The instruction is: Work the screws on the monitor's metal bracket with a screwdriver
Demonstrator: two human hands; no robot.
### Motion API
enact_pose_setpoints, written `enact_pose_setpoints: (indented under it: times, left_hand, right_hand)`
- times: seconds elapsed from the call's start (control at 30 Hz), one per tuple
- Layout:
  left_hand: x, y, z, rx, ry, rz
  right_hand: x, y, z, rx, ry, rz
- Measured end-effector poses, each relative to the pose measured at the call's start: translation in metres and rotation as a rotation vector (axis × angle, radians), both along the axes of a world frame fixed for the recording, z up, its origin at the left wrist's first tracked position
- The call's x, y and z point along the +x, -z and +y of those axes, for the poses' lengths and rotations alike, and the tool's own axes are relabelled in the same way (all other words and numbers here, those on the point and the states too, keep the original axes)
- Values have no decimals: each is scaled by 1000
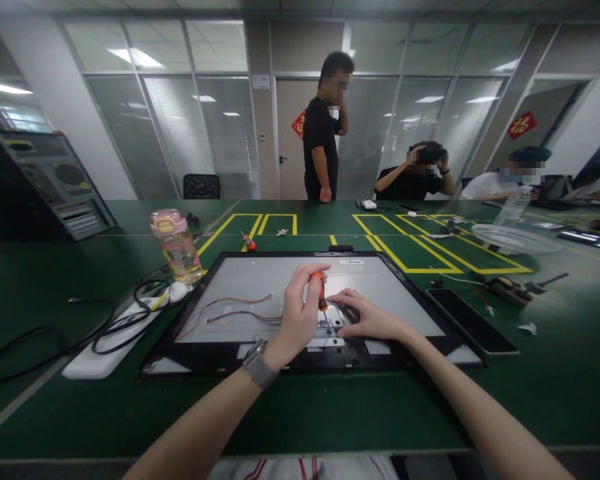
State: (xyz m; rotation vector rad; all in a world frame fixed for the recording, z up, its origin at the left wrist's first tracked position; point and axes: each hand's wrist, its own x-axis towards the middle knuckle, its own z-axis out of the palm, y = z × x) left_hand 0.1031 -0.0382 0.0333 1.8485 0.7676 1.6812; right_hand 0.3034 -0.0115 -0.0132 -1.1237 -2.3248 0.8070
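Note:
A flat monitor panel (405, 303) with a silvery back and black frame lies on the green table. My left hand (300, 310) is closed round the orange-and-black handle of a screwdriver (321, 287). Its shaft points down at a small metal bracket (325, 327) near the panel's front edge. My right hand (365, 315) rests at the bracket's right side, thumb and fingers curved about it, partly hiding it. Thin wires (240, 315) run across the panel to the left of my hands.
Left stand a white power strip (113, 340) with black cables, a pink-lidded bottle (175, 247) and a computer case (45, 183). A red screwdriver (249, 243) lies behind the panel. A phone (473, 320) is on the right. Several people are across the table, one standing (325, 133).

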Motion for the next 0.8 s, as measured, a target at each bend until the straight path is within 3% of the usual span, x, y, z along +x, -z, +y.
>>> enact_pose_setpoints:
  times: [0.27,0.57,0.8]
  left_hand:
    - [0,0,2,62,-70,10]
    - [1,3,2,-45,86,-61]
    - [1,1,0,83,-66,23]
  right_hand:
    - [0,2,1,9,3,-6]
    - [-1,-1,-1,-2,11,-5]
    - [1,3,1,2,2,-5]
